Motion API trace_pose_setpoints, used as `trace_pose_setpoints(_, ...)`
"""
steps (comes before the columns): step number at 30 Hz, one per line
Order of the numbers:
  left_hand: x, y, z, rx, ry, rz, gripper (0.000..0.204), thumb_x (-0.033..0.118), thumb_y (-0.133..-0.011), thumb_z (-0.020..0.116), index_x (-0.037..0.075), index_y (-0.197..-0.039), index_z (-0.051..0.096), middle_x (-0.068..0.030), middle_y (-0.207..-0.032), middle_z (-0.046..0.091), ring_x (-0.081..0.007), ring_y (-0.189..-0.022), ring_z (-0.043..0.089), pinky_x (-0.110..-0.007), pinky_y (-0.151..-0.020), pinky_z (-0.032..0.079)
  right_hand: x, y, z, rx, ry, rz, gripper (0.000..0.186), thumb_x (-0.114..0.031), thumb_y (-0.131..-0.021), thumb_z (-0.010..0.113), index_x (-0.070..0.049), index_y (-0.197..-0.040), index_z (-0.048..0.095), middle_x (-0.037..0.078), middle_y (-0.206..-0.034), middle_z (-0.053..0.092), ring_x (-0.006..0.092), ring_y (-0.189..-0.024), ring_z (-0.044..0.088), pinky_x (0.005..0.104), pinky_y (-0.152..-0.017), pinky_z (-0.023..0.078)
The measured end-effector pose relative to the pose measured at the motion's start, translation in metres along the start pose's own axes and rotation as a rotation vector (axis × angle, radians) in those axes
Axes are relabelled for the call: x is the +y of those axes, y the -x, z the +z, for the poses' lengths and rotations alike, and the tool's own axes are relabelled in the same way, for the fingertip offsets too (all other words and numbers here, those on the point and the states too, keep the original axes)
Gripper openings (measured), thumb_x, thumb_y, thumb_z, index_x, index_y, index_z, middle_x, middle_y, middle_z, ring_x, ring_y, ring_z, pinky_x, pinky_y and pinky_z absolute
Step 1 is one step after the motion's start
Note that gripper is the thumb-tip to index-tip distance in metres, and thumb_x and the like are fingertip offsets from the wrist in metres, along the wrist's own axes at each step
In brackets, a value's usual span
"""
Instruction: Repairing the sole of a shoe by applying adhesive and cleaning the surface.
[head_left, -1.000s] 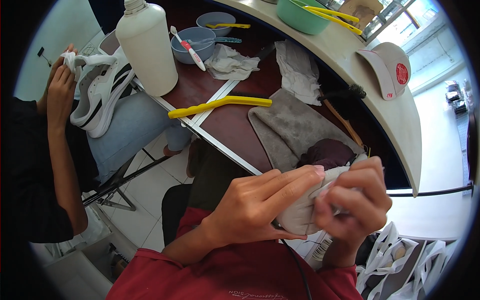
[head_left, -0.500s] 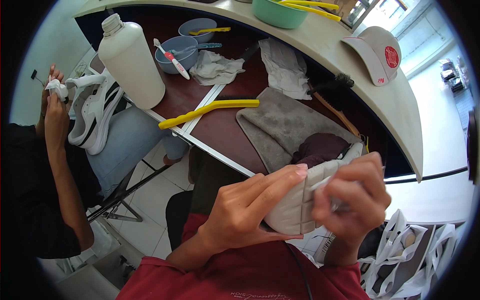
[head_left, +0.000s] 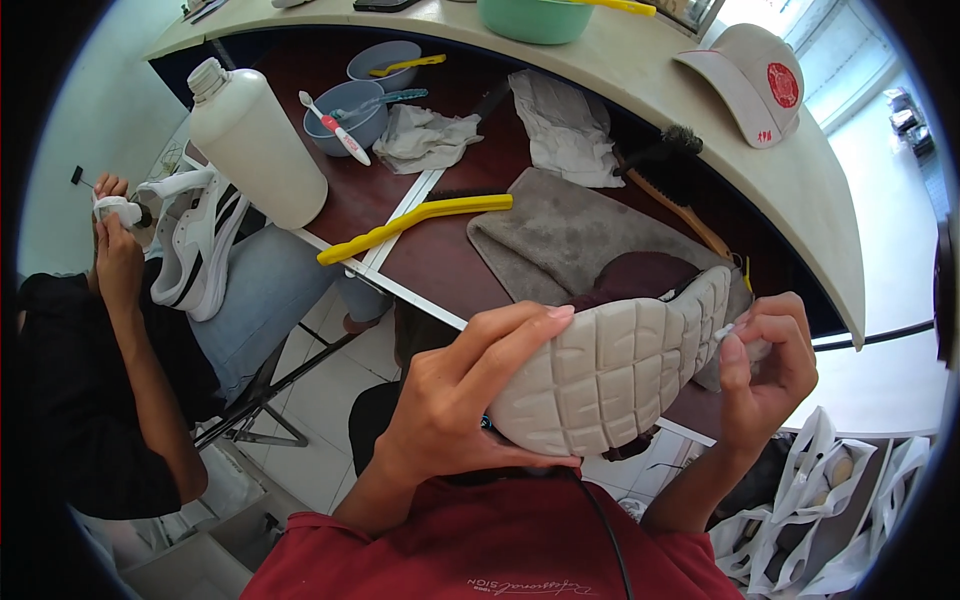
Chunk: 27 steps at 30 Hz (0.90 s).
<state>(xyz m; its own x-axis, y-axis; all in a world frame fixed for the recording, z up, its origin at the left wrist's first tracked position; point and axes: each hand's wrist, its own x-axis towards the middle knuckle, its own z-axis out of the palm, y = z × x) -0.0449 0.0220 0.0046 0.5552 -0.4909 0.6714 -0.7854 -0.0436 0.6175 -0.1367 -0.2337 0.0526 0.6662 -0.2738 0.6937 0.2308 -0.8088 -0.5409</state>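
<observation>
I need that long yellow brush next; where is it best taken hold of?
Grip the yellow brush by its slim bare handle end near the table's front edge, coming from above: it lies flat and clear there, with its bristled head up by the grey towel.

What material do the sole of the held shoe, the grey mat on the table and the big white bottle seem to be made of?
Shoe sole: probably soft foam or rubber, matte pale grey, moulded in blocks with deep grooves.
Grey mat: looks like towel or microfibre cloth, fuzzy and slightly creased.
White bottle: likely plastic, opaque with a dull sheen and a ribbed screw cap.

white bottle (head_left: pixel 255 140) | yellow brush (head_left: pixel 415 227) | grey towel (head_left: pixel 570 240) | cap (head_left: pixel 755 80) | green basin (head_left: pixel 535 17)
</observation>
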Motion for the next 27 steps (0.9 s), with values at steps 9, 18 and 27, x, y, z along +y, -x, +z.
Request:
trace_pose_setpoints(9,-0.007,0.004,0.008,-0.024,0.17,-0.056,0.106,0.033,-0.056,0.103,0.0,-0.142,0.052,-0.0262,-0.135,0.066,-0.0375,-0.122,0.069,-0.041,-0.099,0.059,-0.005,0.004,0.024,-0.083,-0.129,-0.033,0.015,-0.002,-0.067,0.08,-0.003,-0.08,0.072,0.008,-0.083,0.065,0.0195,-0.074,0.062,0.03,-0.063,0.046)
trace_pose_setpoints(18,0.003,0.004,0.007,-0.039,0.145,-0.052,0.104,0.029,-0.056,0.103,-0.002,-0.142,0.052,-0.0265,-0.132,0.068,-0.0376,-0.118,0.071,-0.04,-0.098,0.06,-0.006,0.002,0.03,-0.095,-0.073,-0.072,0.02,-0.002,-0.061,0.081,-0.006,-0.079,0.073,0.006,-0.084,0.066,0.0217,-0.072,0.058,0.0326,-0.063,0.046)
trace_pose_setpoints(27,0.004,0.004,0.007,-0.031,0.137,-0.054,0.102,0.027,-0.056,0.102,-0.002,-0.141,0.054,-0.0252,-0.131,0.069,-0.0375,-0.117,0.072,-0.04,-0.097,0.06,-0.017,0.001,0.04,-0.076,-0.1,-0.111,0.022,-0.001,-0.056,0.078,-0.008,-0.077,0.071,0.005,-0.083,0.064,0.0219,-0.071,0.056,0.0331,-0.062,0.045)
